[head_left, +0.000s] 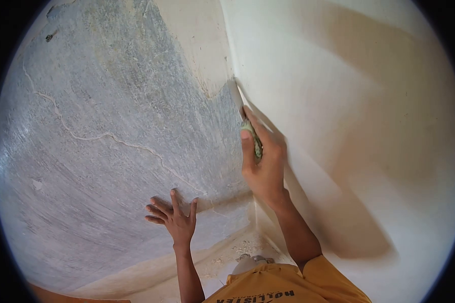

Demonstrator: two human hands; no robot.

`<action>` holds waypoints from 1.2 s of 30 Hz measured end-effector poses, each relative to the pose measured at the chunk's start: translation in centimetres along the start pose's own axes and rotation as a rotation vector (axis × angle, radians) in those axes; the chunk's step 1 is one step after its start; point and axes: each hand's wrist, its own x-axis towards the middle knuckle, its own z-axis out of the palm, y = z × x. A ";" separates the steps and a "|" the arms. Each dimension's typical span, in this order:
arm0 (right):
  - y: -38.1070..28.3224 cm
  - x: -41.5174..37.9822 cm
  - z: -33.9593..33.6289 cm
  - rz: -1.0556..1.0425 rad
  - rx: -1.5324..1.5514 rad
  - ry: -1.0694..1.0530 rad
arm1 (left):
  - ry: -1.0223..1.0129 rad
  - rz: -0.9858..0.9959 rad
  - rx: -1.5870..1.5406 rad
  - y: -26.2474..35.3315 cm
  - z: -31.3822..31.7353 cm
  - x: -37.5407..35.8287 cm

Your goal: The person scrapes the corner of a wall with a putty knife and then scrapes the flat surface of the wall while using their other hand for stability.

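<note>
My right hand (pixel 266 164) is closed around the greenish, wrapped-looking handle of a scraper (pixel 236 98). The scraper's flat blade points up along the corner, its tip at the edge where the cream paint (pixel 199 40) meets the bared grey wall (pixel 121 111). Lower down, my left hand (pixel 174 216) rests against the grey wall with fingers spread, holding nothing. A thin pale crack (pixel 106 135) winds across the grey surface and ends just above the left hand.
A white wall (pixel 379 101) adjoins on the right and carries shadows of my arm. Flaked debris (pixel 247 247) lies on the floor at the corner's foot. A small dark hole (pixel 49 38) marks the upper left of the grey wall.
</note>
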 end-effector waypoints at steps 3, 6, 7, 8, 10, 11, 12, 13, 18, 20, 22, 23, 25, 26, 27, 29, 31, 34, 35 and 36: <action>-0.5 -2.2 -0.3 0.217 0.040 -0.106 | -0.011 -0.029 -0.011 0.2 0.0 0.0; 0.2 0.7 -0.2 0.061 -0.045 -0.076 | -0.008 -0.019 -0.004 0.1 0.2 -0.1; 0.2 0.7 0.1 0.077 -0.002 -0.067 | -0.010 -0.020 -0.004 0.1 0.3 -0.1; 0.0 0.7 0.5 0.093 0.043 -0.058 | -0.012 -0.023 -0.002 0.1 0.2 -0.2; 0.0 0.0 0.6 0.163 0.061 -0.074 | -0.017 -0.029 -0.001 0.2 0.1 -0.3; 0.2 -1.4 0.3 0.216 0.034 -0.098 | -0.020 -0.033 -0.001 0.2 0.1 -0.4; 0.7 -2.4 0.3 0.264 0.006 -0.119 | -0.017 -0.036 -0.004 0.2 0.2 -0.2; 1.3 -2.7 0.5 0.194 0.023 -0.079 | -0.006 -0.024 0.006 0.3 0.2 0.1; 0.6 0.9 0.4 0.064 0.053 -0.020 | -0.005 -0.002 0.039 0.3 0.0 0.0; -0.2 2.2 1.0 0.075 0.120 0.005 | 0.000 0.002 0.043 0.4 -0.1 0.1; 0.1 0.3 1.3 0.199 0.112 -0.019 | 0.004 -0.003 0.026 0.2 0.0 0.1; 0.5 -1.2 1.0 0.277 0.086 -0.058 | 0.003 -0.014 0.003 0.2 0.0 -0.1; 1.2 -3.8 0.9 0.267 0.049 -0.084 | 0.000 -0.032 -0.024 0.3 0.2 -0.1; 1.6 -5.2 0.9 0.262 0.031 -0.097 | -0.004 -0.037 -0.027 0.3 0.2 -0.2; 1.8 -5.9 1.0 0.206 0.049 -0.091 | -0.010 -0.040 -0.027 0.3 0.1 -0.2; 2.0 -6.1 1.5 0.114 0.067 -0.110 | 0.007 -0.009 0.018 0.3 -0.2 0.1; 1.1 -5.9 1.4 0.075 0.068 -0.170 | 0.022 0.017 0.035 0.5 -0.2 0.1; -0.3 -5.4 1.8 0.009 0.084 -0.172 | 0.035 0.037 0.026 0.1 -0.2 0.1; -0.7 -5.4 1.9 -0.001 0.069 -0.170 | 0.029 0.039 0.020 0.0 -0.2 0.0; -1.0 -5.3 2.0 -0.010 0.054 -0.167 | 0.024 0.042 0.013 -0.1 -0.2 -0.1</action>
